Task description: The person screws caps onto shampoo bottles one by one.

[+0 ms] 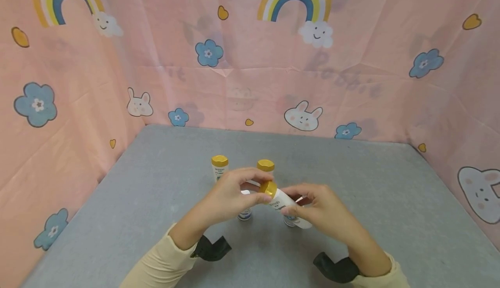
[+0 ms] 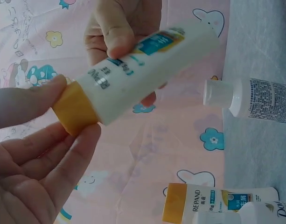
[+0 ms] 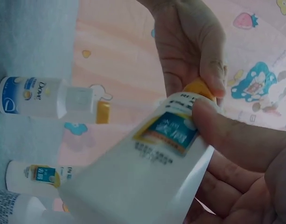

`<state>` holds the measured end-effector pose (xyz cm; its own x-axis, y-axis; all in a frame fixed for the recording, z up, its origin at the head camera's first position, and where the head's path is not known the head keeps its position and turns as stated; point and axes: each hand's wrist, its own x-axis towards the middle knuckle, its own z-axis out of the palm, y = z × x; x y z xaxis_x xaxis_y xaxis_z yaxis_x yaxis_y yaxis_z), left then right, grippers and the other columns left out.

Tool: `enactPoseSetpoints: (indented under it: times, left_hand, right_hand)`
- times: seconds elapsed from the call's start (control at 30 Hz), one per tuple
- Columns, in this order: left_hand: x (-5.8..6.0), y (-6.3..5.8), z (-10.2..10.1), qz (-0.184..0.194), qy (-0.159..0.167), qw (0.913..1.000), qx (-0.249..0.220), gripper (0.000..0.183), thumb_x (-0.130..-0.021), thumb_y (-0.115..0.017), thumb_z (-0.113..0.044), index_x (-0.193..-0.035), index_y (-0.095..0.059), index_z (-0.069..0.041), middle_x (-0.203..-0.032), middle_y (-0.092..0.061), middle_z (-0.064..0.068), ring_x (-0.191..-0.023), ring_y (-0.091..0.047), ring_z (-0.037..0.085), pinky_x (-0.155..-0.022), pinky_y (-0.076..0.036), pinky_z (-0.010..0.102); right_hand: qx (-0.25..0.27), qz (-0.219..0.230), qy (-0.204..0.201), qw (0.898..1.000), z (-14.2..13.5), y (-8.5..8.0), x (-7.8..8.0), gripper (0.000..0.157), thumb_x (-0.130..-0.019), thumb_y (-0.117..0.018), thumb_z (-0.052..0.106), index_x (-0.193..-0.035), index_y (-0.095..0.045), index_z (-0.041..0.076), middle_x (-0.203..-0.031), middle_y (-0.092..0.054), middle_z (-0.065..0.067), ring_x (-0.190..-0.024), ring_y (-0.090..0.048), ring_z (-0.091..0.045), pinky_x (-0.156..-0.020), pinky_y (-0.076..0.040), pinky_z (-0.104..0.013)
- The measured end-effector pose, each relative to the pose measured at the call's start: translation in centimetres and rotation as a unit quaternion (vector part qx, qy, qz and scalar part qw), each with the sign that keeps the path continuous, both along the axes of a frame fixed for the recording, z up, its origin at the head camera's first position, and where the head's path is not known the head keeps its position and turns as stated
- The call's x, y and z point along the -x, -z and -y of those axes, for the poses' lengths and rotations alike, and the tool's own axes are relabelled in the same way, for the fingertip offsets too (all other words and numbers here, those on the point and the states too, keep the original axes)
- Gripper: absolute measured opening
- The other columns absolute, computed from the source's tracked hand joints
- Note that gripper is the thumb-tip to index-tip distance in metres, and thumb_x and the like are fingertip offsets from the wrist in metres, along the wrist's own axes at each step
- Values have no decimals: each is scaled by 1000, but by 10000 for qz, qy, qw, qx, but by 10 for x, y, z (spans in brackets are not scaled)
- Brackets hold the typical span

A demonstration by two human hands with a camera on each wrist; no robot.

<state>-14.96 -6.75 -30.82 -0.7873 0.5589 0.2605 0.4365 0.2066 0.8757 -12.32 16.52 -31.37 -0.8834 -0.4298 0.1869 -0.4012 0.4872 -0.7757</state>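
Observation:
A white bottle with a gold cap and a teal label (image 1: 282, 201) is held tilted above the table between both hands. My left hand (image 1: 230, 194) pinches its gold cap (image 2: 77, 108) between thumb and fingers. Around the white body, the thumb and fingers of my right hand (image 1: 318, 205) keep a grip; its flat end (image 3: 119, 186) points down toward the right in the head view. The cap sits against the body, and whether it is loose cannot be seen.
Standing near the hands are two gold-capped bottles (image 1: 219, 162) (image 1: 265, 165), a white Dove bottle (image 3: 38, 95) and a white bottle with dense print (image 2: 268, 99). The hands partly hide them. Pink printed cloth (image 1: 242, 84) surrounds the grey table (image 1: 136, 201).

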Motion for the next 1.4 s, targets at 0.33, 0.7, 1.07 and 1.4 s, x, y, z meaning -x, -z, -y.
enactPoseSetpoints:
  times: [0.33, 0.7, 1.07, 1.4]
  left_hand:
    - [1, 2, -1, -97, -29, 9999, -25, 42, -87, -75, -9, -126, -63, -1, -125, -67, 11, -107, -67, 22, -90, -57, 25]
    - [2, 2, 1, -251, 60, 9997, -8, 41, -88, -75, -7, -127, -64, -2, -125, -67, 11, -107, -67, 22, -91, -56, 23]
    - [2, 4, -1, -474, -11, 9988, -92, 35, -88, -74, -7, -123, -66, -3, -121, -68, 10, -106, -67, 21, -91, -56, 23]
    - [0, 1, 0, -336, -18, 9994, -68, 39, -89, -73, -9, -127, -64, -4, -126, -66, 9, -110, -65, 21, -95, -55, 24]
  right_hand:
    - [-112, -181, 468, 9987, 2, -3, -3, 28, -85, -79, 21, -110, -76, 10, -106, -75, -2, -89, -67, -8, -81, -57, -27]
    - [-79, -16, 324, 9994, 2, -1, -1, 29, -86, -77, 23, -112, -75, 9, -107, -76, -2, -89, -68, -7, -79, -57, -25]
    - [-172, -202, 459, 9986, 4, -1, -2, 29, -85, -78, 24, -111, -75, 11, -107, -75, -1, -90, -68, -9, -80, -57, -26]
    - [-67, 33, 635, 9980, 3, -1, -1, 31, -85, -79, 23, -112, -75, 9, -108, -76, -3, -92, -69, -12, -81, -57, -26]
